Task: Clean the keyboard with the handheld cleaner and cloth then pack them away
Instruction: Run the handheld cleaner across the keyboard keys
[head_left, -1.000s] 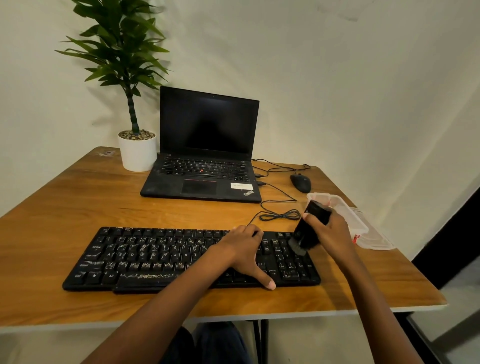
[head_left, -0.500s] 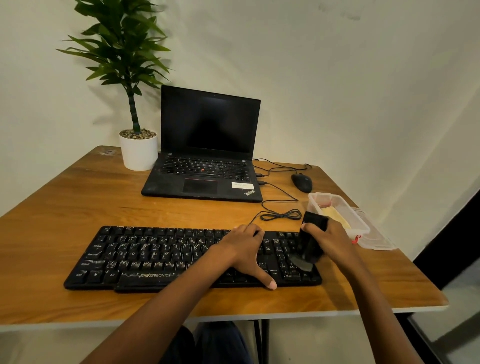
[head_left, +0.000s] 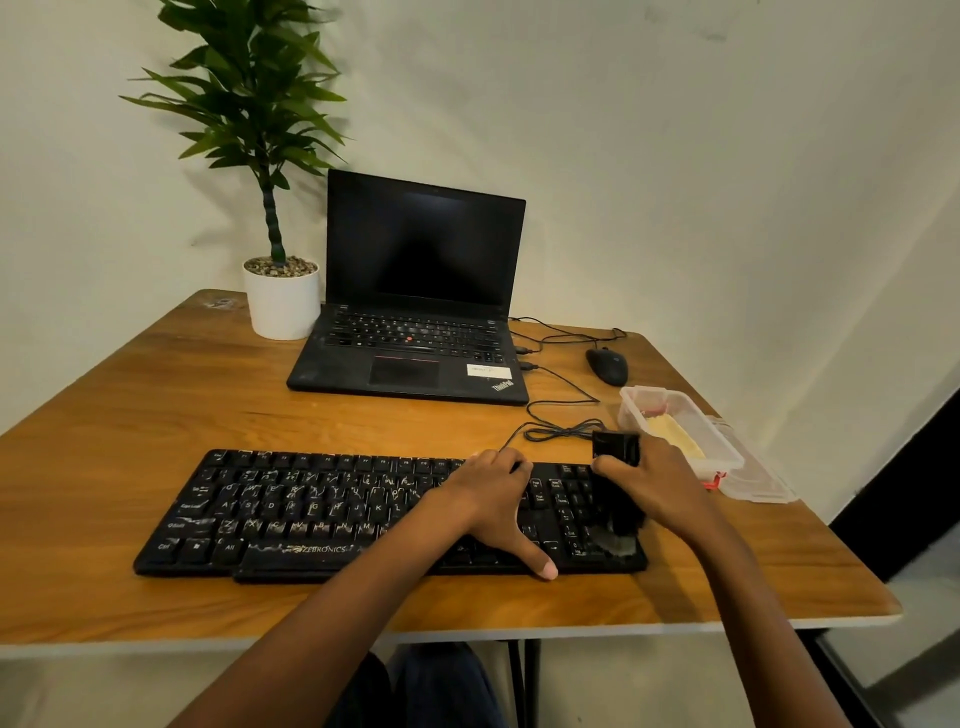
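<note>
A black dusty keyboard (head_left: 291, 514) lies across the near part of the wooden table (head_left: 156, 405). My left hand (head_left: 493, 499) rests flat on its right half, fingers spread and thumb at the front edge. My right hand (head_left: 657, 483) grips the black handheld cleaner (head_left: 615, 452) upright, its clear nozzle (head_left: 613, 543) down on the number pad at the keyboard's right front corner. A yellow cloth (head_left: 672, 434) lies inside the clear plastic box (head_left: 727, 457) just right of that hand.
An open black laptop (head_left: 415, 332) and a potted plant (head_left: 280, 296) stand at the back. A black mouse (head_left: 607, 365) with its coiled cable (head_left: 561, 428) lies behind the keyboard's right end. The box's lid (head_left: 758, 483) lies beside the box near the table's right edge.
My right hand has drawn the cleaner down the number pad from the back rows toward the front corner. The left hand and keyboard have stayed put.
</note>
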